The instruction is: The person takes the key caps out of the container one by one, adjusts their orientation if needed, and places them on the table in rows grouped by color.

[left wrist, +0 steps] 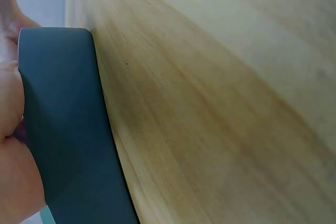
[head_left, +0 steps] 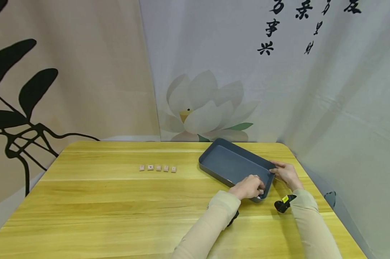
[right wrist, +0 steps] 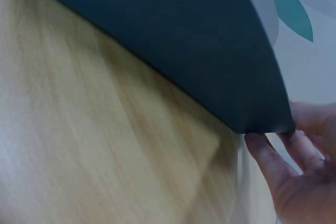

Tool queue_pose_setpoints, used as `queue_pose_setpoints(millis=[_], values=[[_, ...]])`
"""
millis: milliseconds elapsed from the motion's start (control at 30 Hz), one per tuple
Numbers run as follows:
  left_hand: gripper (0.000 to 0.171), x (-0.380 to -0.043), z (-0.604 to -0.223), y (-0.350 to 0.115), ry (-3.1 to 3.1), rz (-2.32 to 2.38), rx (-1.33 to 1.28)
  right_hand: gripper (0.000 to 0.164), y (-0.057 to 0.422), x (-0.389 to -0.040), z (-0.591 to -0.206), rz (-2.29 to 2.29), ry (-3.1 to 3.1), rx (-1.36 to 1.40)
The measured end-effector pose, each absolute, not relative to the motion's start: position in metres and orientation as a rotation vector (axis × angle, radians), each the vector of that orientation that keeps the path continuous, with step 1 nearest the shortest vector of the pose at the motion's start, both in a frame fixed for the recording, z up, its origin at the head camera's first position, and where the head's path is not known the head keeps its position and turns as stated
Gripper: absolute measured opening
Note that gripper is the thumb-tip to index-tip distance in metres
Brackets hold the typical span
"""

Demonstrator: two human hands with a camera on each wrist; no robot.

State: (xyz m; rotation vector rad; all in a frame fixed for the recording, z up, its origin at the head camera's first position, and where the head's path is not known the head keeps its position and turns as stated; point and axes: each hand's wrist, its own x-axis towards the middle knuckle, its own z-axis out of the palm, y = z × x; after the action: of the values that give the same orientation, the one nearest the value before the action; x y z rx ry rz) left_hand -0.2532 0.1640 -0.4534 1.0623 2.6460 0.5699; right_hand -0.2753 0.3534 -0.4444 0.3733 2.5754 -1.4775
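A dark blue-grey rectangular tray (head_left: 233, 160) lies at an angle on the right of the table. My left hand (head_left: 248, 186) reaches over its near wall, fingers curled down into the near right corner, pinching a small white keycap (head_left: 261, 192) at the fingertips. In the left wrist view the tray's outer wall (left wrist: 68, 124) hides those fingertips. At the tray's right end my right hand (head_left: 287, 173) grips the rim, thumb and fingers about the corner. The right wrist view shows this end of the tray (right wrist: 184, 40) raised off the table, the right hand's fingers (right wrist: 268, 158) under its edge.
Several small pale keycaps (head_left: 158, 168) with dark marks stand in a row left of the tray on the wooden table (head_left: 117, 208). A printed curtain (head_left: 198, 54) hangs behind the table. A black wrist camera (head_left: 283, 204) is on the right wrist.
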Motion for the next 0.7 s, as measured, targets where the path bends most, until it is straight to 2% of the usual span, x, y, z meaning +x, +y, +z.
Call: queue_pose_setpoints(millis=[233,467,700], values=[[0.021,-0.253,-0.456,0.163,2.647,0.619,1.081,0.052,0.352,-0.275,-0.443,-1.48,2.561,0.351],[0.021,-0.256,-0.456,0.155,2.648,0.752,1.224,0.052,0.352,-0.276,-0.444,-1.499,2.551,0.369],[0.022,-0.258,-0.456,0.152,2.588,0.913,1.121,0.052,0.353,-0.277,-0.445,-1.501,2.558,0.374]])
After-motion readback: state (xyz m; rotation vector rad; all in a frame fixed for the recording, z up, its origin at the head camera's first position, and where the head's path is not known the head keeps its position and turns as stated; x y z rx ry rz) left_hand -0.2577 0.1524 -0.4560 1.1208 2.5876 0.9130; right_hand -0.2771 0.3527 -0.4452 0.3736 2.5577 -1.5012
